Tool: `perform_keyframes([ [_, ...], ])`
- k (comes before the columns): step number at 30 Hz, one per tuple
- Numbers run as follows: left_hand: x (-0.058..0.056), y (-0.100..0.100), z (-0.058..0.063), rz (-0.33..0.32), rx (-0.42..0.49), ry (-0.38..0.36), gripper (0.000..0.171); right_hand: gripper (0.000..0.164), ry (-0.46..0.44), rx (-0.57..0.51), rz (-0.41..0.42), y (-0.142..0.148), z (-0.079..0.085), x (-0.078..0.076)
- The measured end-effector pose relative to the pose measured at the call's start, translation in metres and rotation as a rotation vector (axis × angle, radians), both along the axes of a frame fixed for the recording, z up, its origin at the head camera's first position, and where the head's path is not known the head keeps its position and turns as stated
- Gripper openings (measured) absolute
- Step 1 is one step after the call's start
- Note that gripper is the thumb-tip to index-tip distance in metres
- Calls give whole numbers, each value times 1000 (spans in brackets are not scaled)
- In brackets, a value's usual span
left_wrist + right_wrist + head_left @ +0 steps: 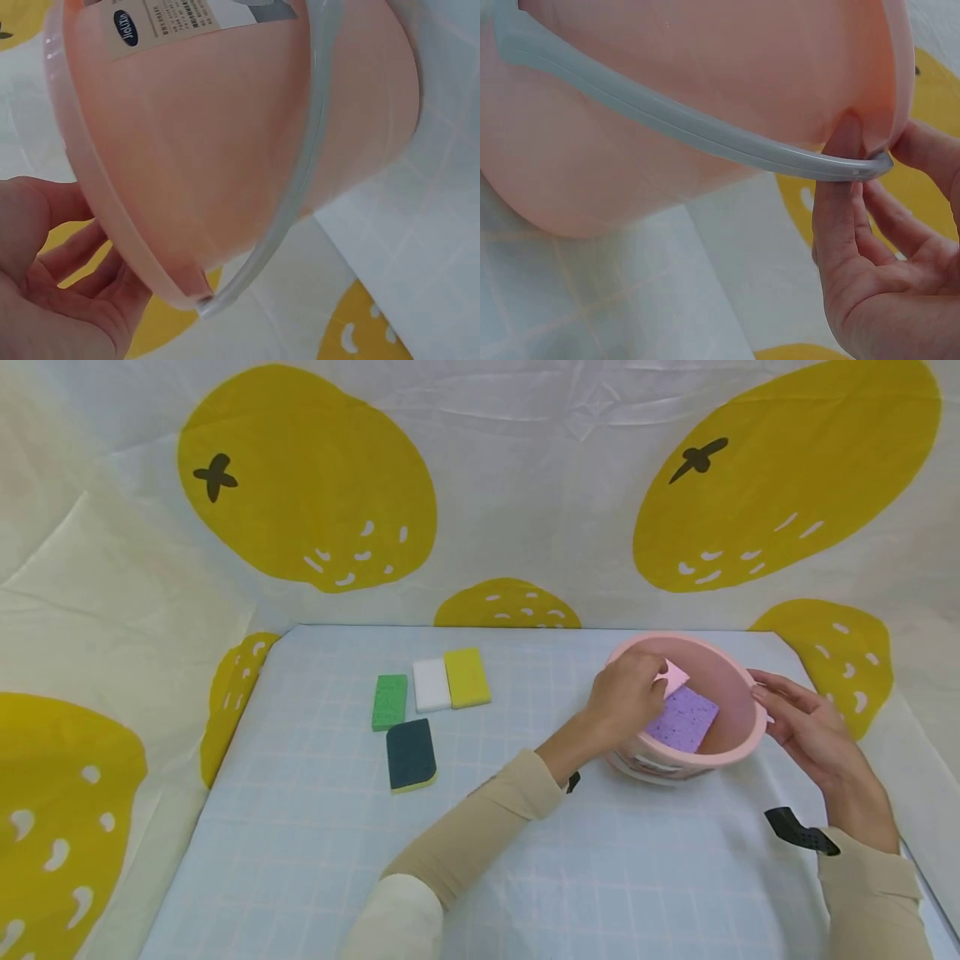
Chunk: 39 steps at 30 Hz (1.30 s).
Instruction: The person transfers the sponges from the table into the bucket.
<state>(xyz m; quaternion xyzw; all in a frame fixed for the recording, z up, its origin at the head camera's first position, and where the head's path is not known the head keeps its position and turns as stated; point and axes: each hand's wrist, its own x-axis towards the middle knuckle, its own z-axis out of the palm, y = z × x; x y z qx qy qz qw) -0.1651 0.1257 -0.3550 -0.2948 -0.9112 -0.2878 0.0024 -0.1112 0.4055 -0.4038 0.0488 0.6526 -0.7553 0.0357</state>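
A pink bucket with a grey handle stands at the right of the table. My left hand reaches over its near left rim and pinches a pink sponge inside; the hand covers part of that sponge. Below the pink piece, a purple speckled sponge lies in the bucket. On the far right, my right hand grips the rim near the handle's end, with finger and thumb on either side of the rim in the right wrist view.
Left of centre lie a green sponge, a white sponge, a yellow sponge and a dark-topped scrub sponge. A light blue checked cloth covers the table. Fruit-printed fabric hangs behind and at the sides.
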Motion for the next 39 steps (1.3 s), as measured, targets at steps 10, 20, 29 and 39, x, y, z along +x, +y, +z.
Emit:
perform_keyframes([
  [10,-2,-21,3,-2,248,-140,17,37,-17,31,-23,-2,3,0],
  [20,-7,-55,-2,10,415,-174,17,38,-47,35,-39,-2,1,0],
  [29,-11,-81,-13,65,458,-180,18,38,-65,32,-43,-1,2,1],
  [39,-8,-108,-23,89,524,-160,16,38,-43,43,-35,-2,3,1],
])
